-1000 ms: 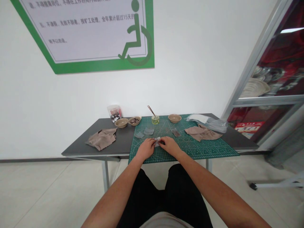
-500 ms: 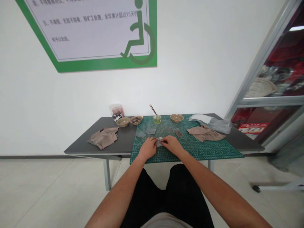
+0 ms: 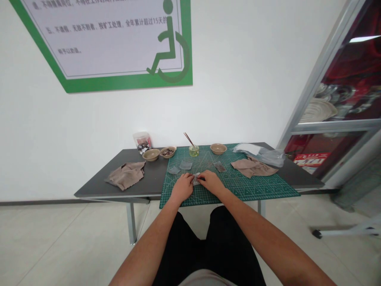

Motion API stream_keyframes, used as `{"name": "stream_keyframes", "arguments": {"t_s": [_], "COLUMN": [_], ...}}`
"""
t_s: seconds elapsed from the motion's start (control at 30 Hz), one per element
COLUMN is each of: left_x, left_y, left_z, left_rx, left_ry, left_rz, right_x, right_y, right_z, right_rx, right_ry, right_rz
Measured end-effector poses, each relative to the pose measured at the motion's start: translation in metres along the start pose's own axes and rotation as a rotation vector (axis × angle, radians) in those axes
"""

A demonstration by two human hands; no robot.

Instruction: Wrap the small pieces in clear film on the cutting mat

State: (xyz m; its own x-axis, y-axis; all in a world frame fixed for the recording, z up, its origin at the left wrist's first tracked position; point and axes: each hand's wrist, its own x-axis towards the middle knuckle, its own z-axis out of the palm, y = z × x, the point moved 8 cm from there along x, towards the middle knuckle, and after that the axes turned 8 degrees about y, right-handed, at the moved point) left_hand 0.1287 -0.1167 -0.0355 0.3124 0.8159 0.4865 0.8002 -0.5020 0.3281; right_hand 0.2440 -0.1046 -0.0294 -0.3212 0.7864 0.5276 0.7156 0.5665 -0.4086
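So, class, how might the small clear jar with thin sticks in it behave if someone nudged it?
The jar might tip if its sticks are knocked, since they lean out well above the rim. The yellowish-green contents look liquid, so they could slosh. Its clear walls may be glass, so it is possibly fragile.

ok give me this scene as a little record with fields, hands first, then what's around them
left hand: fingers at a small pale piece; exact grip too small to tell
right hand: fingertips at that piece's other side
surface: green cutting mat on a dark table
flat pieces: two pale ones, one darker, beyond the hands
cloths: one left, one right
back row: clear tub, three bowls, jar with thin sticks, plastic bag
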Motion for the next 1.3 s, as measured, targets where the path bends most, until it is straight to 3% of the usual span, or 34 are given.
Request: {"name": "stream_keyframes", "arguments": {"t_s": [0.57,0.73,0.9,1.13,1.3], "left_x": [-0.002,-0.001,-0.001,-0.002,-0.002], "left_y": [0.001,0.001,0.0,-0.001,0.001], "left_z": [0.0,0.0,0.0,0.0,-0.001], "left_rx": [0.066,0.056,0.057,0.038,0.021], "left_ry": [-0.092,-0.089,-0.087,-0.08,-0.084], "left_rz": [-0.056,-0.06,-0.07,-0.075,-0.053], "right_x": [-0.003,0.005,0.008,-0.008,-0.004], "right_y": [-0.006,0.005,-0.008,-0.016,-0.021], "right_z": [0.005,0.002,0.012,0.007,0.011], "right_rx": [-0.036,-0.068,-0.047,-0.004,-0.017], "right_ry": [-0.076,-0.069,-0.068,-0.097,-0.107], "right_rz": [-0.069,-0.003,-0.03,-0.056,-0.049]}}
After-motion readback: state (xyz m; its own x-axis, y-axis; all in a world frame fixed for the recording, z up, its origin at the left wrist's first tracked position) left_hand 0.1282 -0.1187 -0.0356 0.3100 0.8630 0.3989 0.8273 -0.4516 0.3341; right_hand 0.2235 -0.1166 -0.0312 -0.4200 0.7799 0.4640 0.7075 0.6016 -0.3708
